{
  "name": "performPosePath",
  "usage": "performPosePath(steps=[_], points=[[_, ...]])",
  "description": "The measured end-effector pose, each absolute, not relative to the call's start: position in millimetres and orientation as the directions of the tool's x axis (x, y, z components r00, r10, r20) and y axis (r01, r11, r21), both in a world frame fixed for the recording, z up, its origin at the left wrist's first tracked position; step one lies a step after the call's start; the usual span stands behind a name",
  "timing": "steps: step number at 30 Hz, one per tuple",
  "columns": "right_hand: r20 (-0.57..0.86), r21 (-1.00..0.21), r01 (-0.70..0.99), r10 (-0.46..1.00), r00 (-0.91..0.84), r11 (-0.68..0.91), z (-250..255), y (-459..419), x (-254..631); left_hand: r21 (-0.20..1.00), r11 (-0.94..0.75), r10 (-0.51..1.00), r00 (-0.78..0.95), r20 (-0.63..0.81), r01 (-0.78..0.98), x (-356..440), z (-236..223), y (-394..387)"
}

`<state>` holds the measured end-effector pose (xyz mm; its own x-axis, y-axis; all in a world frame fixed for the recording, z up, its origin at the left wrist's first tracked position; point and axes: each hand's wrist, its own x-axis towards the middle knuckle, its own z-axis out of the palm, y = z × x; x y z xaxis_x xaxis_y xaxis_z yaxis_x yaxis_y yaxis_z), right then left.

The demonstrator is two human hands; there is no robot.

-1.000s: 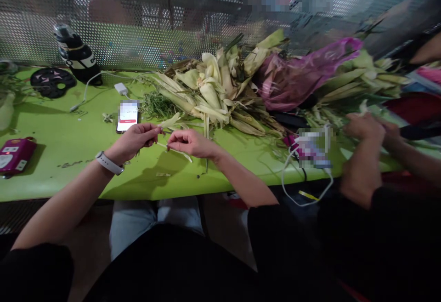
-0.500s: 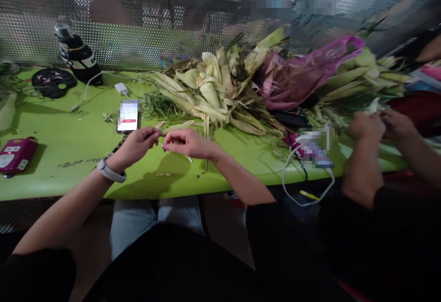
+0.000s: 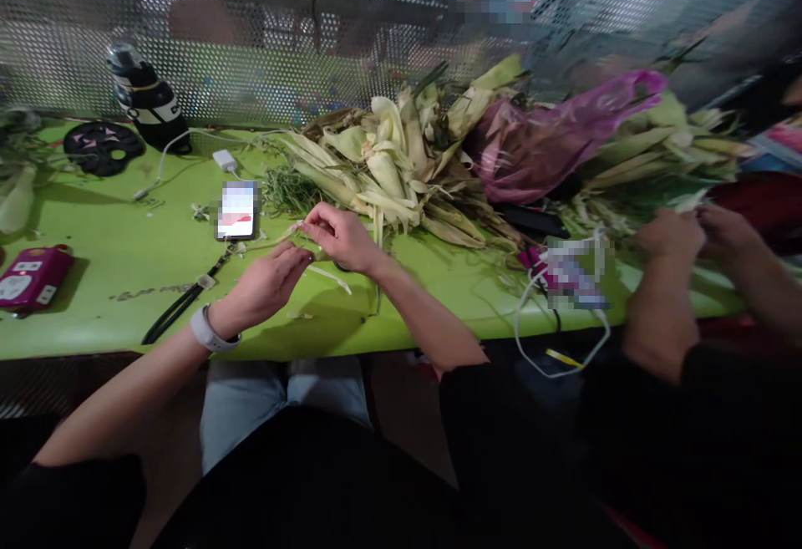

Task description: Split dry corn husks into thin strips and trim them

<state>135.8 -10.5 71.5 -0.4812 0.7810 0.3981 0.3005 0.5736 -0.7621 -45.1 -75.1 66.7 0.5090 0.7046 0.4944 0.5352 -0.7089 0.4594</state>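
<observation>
My left hand (image 3: 269,286), with a pale watch on its wrist, hovers low over the green table, its fingers pressed together. What lies at its fingertips is too small to make out. Just above and to the right, my right hand (image 3: 343,237) pinches at the end of a thin pale husk strip (image 3: 276,241). Under and beside my hands, another pale strip (image 3: 333,279) lies on the tabletop. Beyond my right hand spreads a large heap of corn husks (image 3: 388,169), with a clump of green shreds (image 3: 291,188) at its left side.
A lit phone (image 3: 236,210) with a black wrist strap (image 3: 188,297), a magenta power block (image 3: 34,279), a black mask (image 3: 104,148) and a bottle (image 3: 150,102) are at left. A pink plastic bag (image 3: 539,148) and a co-worker's hands (image 3: 673,231) are at right.
My left hand has moved right and down, uncovering the phone's strap. My right hand has risen slightly, so its fingertips now sit above the left ones.
</observation>
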Motion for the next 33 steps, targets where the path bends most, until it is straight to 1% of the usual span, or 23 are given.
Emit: performPosePath(steps=[4,7,8,10,11,13,14,15,16,17,19,20,21,22,24,26,29,31,33], points=[[0.397,-0.732,0.312,0.751,-0.528,0.606,73.9,-12.8,131.5,0.548,-0.684,0.729,0.474,0.494,0.481,-44.8,65.8,-72.5],[0.389,-0.717,0.305,0.723,-0.571,0.627,70.2,-5.1,127.4,0.687,-0.586,0.802,0.43,0.414,0.431,-45.2,66.6,-72.2],[0.377,-0.714,0.31,0.718,-0.586,0.628,67.7,-0.1,126.9,0.753,-0.523,0.837,0.409,0.365,0.399,-45.7,65.9,-72.2],[0.35,-0.718,0.342,0.74,-0.574,0.606,63.2,10.9,128.8,0.887,-0.344,0.91,0.341,0.235,0.308,-47.2,62.3,-71.4],[0.355,-0.727,0.366,0.773,-0.525,0.582,62.3,15.2,131.6,0.939,-0.241,0.941,0.297,0.164,0.246,-48.1,59.3,-70.4],[0.412,-0.758,0.389,0.846,-0.337,0.524,64.1,17.0,140.3,0.993,-0.06,0.978,0.207,0.038,0.1,-49.9,52.3,-67.3],[0.446,-0.778,0.375,0.864,-0.235,0.504,66.2,13.6,145.5,1.0,0.006,0.986,0.167,-0.01,0.026,-50.7,49.1,-65.4],[0.463,-0.797,0.344,0.868,-0.181,0.497,68.3,7.2,150.3,0.998,0.055,0.99,0.134,-0.049,-0.04,-51.1,46.5,-63.5],[0.447,-0.819,0.3,0.872,-0.2,0.489,69.4,-1.5,154.1,0.992,0.09,0.991,0.109,-0.079,-0.093,-51.2,44.8,-61.6],[0.378,-0.851,0.255,0.873,-0.308,0.459,68.6,-11.8,156.3,0.985,0.112,0.991,0.09,-0.1,-0.132,-50.9,44.0,-60.1],[0.123,-0.908,0.253,0.789,-0.602,0.335,60.0,-32.3,154.5,0.976,0.127,0.991,0.067,-0.117,-0.179,-48.9,45.0,-58.4],[0.04,-0.925,0.269,0.775,-0.631,0.267,52.5,-40.6,150.8,0.972,0.128,0.991,0.062,-0.118,-0.196,-47.3,46.4,-58.3],[0.013,-0.942,0.264,0.808,-0.589,0.207,43.8,-46.5,145.8,0.969,0.129,0.991,0.061,-0.118,-0.213,-45.5,48.3,-58.7],[0.011,-0.957,0.239,0.845,-0.534,0.164,35.1,-50.0,140.2,0.964,0.133,0.99,0.066,-0.121,-0.23,-43.5,50.2,-59.5],[0.052,-0.983,0.134,0.898,-0.437,0.122,21.3,-49.9,129.8,0.951,0.156,0.987,0.088,-0.137,-0.268,-39.8,54.1,-61.7],[0.103,-0.993,0.006,0.906,-0.41,0.116,15.7,-43.6,123.1,0.93,0.192,0.979,0.122,-0.161,-0.312,-37.0,57.3,-63.7],[0.111,-0.992,-0.113,0.854,-0.509,0.062,17.4,-30.8,120.3,0.883,0.274,0.958,0.189,-0.215,-0.381,-34.7,59.6,-65.6],[0.078,-0.993,-0.119,0.822,-0.564,0.012,18.0,-23.5,120.9,0.853,0.328,0.941,0.225,-0.254,-0.407,-34.3,59.6,-66.1],[0.037,-0.996,-0.083,0.821,-0.569,-0.012,15.3,-18.9,122.1,0.837,0.359,0.93,0.238,-0.281,-0.414,-34.7,58.8,-65.8]])
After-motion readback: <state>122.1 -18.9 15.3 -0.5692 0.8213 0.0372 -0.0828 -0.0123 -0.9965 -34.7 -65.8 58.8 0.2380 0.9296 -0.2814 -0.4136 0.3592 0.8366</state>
